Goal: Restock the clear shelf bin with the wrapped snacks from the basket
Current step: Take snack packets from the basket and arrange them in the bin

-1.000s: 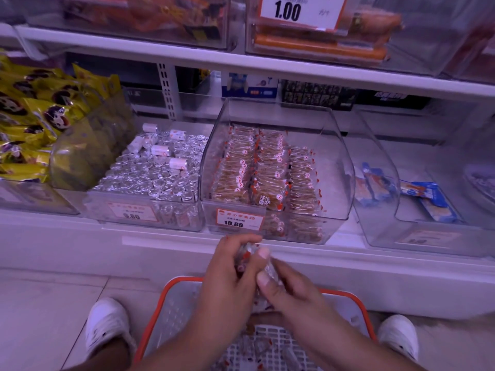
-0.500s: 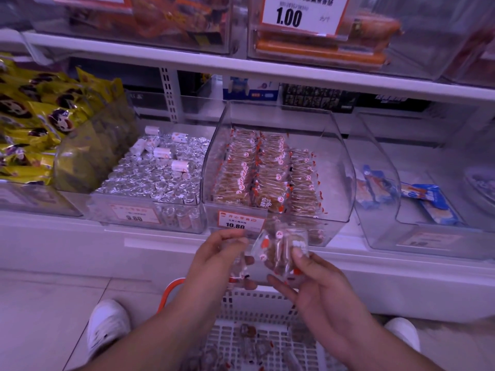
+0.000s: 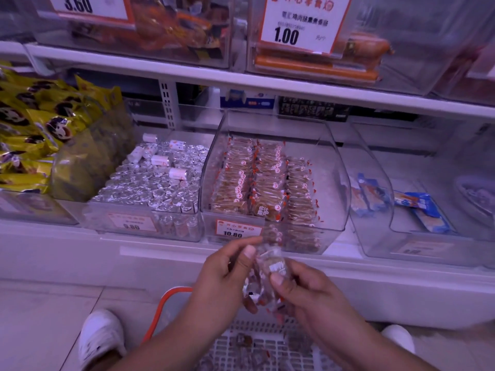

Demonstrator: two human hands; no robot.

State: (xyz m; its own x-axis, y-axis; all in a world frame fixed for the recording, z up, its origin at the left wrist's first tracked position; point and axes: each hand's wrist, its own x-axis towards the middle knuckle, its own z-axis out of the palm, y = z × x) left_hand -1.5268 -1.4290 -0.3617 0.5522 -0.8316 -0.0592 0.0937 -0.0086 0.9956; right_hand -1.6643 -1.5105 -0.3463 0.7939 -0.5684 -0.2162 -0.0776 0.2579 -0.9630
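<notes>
— Where are the hands now?

— Both are together in front of the shelf, above the basket (image 3: pixel 171 298). The left hand (image 3: pixel 225 279) and the right hand (image 3: pixel 308 293) both pinch one small bundle of wrapped snacks (image 3: pixel 267 274) between thumbs and fingers. The bundle is in the air, just below the front of the clear shelf bin (image 3: pixel 337 183).

— And the bin, what is in it?

— Three rows of the same snacks, standing on edge, fill its left and middle part. A price label (image 3: pixel 238 230) reading 10.80 sits on its front wall.

— Is something left in the basket?

— Yes, some wrapped pieces lie on its white grid bottom (image 3: pixel 267 346). Its orange rim shows at the left.

— What stands beside the bin?

— On the left a bin of silver foil rolls (image 3: pixel 150 183), on the right a bin with blue packets (image 3: pixel 417 207). White shoes (image 3: pixel 100 336) stand on the floor.
</notes>
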